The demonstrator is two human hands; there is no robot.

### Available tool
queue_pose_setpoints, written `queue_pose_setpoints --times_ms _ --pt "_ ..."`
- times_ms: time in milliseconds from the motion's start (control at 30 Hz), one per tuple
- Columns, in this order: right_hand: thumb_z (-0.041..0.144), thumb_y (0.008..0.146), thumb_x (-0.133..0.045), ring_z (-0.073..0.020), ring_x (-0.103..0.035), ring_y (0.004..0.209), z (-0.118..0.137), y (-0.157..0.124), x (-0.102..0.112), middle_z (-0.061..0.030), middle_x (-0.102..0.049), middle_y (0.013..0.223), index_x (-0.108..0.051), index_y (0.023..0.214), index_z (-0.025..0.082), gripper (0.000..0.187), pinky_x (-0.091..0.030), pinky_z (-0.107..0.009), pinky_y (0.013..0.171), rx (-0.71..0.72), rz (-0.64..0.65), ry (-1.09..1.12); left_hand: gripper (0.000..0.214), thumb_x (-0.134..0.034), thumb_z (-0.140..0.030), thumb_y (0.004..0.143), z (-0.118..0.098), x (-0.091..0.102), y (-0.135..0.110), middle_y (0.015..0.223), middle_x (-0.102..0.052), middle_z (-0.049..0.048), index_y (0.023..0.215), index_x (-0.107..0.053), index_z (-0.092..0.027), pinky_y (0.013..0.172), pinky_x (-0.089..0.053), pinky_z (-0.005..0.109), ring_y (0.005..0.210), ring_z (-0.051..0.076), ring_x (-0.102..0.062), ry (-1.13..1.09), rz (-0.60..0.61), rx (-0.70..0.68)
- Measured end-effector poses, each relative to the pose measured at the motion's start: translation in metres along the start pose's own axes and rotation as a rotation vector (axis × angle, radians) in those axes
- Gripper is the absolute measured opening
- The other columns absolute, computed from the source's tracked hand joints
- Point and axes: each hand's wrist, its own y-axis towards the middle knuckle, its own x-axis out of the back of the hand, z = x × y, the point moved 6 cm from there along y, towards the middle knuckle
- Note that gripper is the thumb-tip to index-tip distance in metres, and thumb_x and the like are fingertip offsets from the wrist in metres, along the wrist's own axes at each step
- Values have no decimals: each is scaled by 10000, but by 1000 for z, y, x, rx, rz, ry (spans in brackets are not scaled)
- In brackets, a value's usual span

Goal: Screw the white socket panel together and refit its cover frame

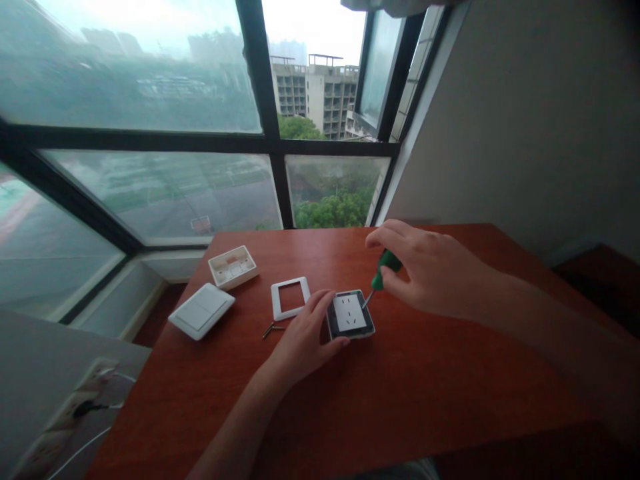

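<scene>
A wall socket (351, 312) with a white slotted face and dark surround lies on the wooden table. My left hand (306, 335) grips its left side, fingers at the upper edge and thumb at the lower corner. In my right hand (419, 267) is a screwdriver (383, 271) with a green handle, tilted, its tip at the socket's right edge. Whether the tip sits in a screw is too small to tell. Just left of the socket lies a white cover frame (276, 303), and below that a few screws (271, 329).
A white light switch (201, 311) and an open white back box (234, 268) lie on the left of the table (400, 400). Windows (150, 200) stand behind it and a wall (525, 120) rises to the right. Plugged cables (93, 407) hang at lower left.
</scene>
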Motion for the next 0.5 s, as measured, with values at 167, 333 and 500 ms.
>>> queue_pose_setpoints --times_ms 167,333,500 --pt "281 843 -543 -209 -658 874 -1 1 0 -48 -685 1103 -561 1115 215 280 -442 -304 687 15 -6 75 756 -720 -288 770 -4 3 -1 1481 -371 100 1423 -339 -255 1115 -367 443 1338 285 -411 -17 4 -18" --pt "523 872 -499 -261 -668 739 -3 2 1 -55 -710 864 -593 1011 217 349 -385 -321 571 -92 -7 -134 750 -718 -286 775 -4 3 -1 1492 -350 105 1420 -337 -253 1118 -363 452 1348 287 -396 -9 16 -7" --pt "230 805 -541 -204 -652 861 2 -1 2 -25 -676 1075 -562 1048 221 244 -394 -293 642 6 34 47 760 -729 -283 764 -2 2 0 1504 -330 103 1418 -344 -254 1128 -351 446 1371 285 -364 -3 9 -10"
